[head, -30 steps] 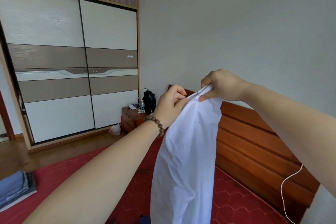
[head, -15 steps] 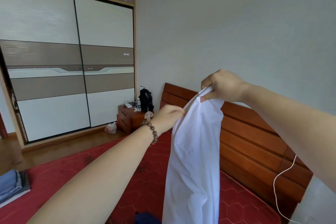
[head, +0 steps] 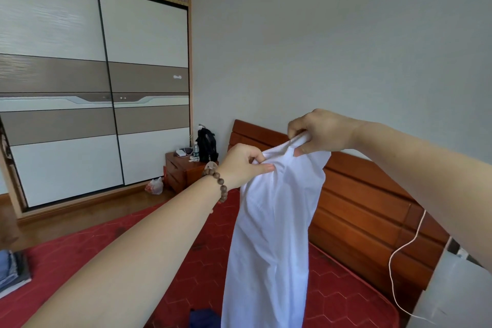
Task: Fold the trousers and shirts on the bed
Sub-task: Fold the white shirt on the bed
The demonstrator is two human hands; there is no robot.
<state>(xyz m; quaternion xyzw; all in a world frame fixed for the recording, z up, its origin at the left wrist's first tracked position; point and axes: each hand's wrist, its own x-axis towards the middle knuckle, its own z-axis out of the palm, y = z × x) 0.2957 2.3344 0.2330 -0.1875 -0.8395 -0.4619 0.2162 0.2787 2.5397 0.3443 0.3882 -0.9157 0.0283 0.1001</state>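
Observation:
A white shirt (head: 269, 242) hangs in the air above the red bed (head: 87, 245), held up at its top edge by both hands. My left hand (head: 243, 165), with a bead bracelet on the wrist, pinches the fabric at the left of the top edge. My right hand (head: 319, 132) grips the top edge a little higher and to the right. The shirt's lower end runs out of the bottom of the view. A dark blue garment (head: 203, 318) lies on the bed just below the shirt.
A pile of folded clothes (head: 12, 270) lies at the bed's left edge. The wooden headboard (head: 359, 218) stands behind the shirt, with a white cable (head: 399, 269) hanging over it. A nightstand (head: 183, 170) with a bottle and black bag stands by the wardrobe (head: 93, 93).
My left hand has slid down and left along the shirt's top edge, away from my right hand. The shirt has opened slightly between them. The view has shifted a little.

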